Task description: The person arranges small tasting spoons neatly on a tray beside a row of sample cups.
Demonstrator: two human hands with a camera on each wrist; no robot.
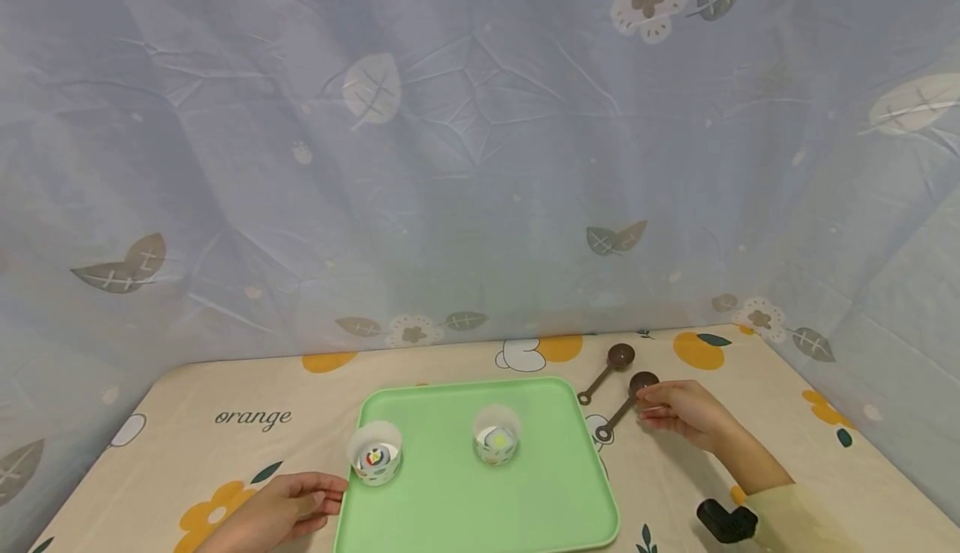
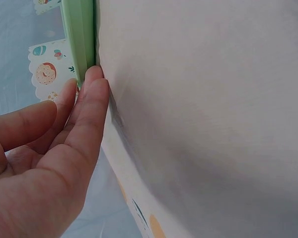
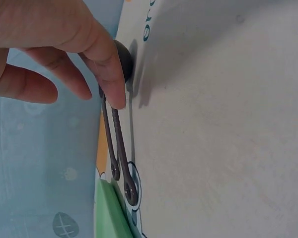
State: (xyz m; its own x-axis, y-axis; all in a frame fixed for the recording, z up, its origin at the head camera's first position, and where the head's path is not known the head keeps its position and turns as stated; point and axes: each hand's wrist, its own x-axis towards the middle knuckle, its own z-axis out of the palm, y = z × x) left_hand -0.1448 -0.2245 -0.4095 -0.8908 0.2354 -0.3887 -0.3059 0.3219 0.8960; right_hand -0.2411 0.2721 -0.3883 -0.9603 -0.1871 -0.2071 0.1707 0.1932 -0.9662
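At the right, my right hand [image 1: 686,415] is beside the bowl end of a brown scoop spoon [image 1: 619,417] lying on the cloth. In the right wrist view one finger overlaps the spoon [image 3: 120,153] near its bowl, with the thumb apart; whether it touches is unclear. A second brown spoon [image 1: 600,380] lies farther back. My left hand [image 1: 281,507] is at the left edge of a green tray [image 1: 427,511], fingertips at its rim [image 2: 82,44]. On the tray stand two white patterned paper cups, a left cup [image 1: 377,474] and a right cup [image 1: 495,455], each with something small and colourful inside.
A cream tablecloth [image 1: 225,386] with oranges and flowers covers the table. Behind it and at the sides hangs a pale blue-grey curtain [image 1: 450,203]. A black strap piece [image 1: 726,521] is on the right wrist by a yellow sleeve [image 1: 795,520].
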